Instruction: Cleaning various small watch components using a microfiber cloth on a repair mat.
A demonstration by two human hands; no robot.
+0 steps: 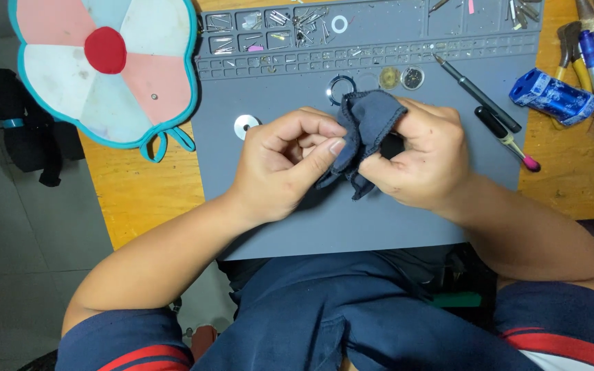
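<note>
Both hands pinch a crumpled dark blue cloth (366,130) above a grey work mat (290,227) on the wooden worktop (142,199). The left hand (287,165) grips it between thumb and curled fingers; the right hand (417,161) closes on its other side. A silver ring (342,89) lies just behind.

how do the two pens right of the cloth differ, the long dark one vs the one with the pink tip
The long dark pen-like tool is slimmer and longer, dark all along, ending in a fine pointed tip toward the mat's tray rows. The shorter tool with the pink tip has a thick black grip, a thin pale shaft and a rounded pink end pointing toward the wooden table. Both lie slanted the same way, side by side at the right edge of the grey mat, untouched by either hand.
</note>
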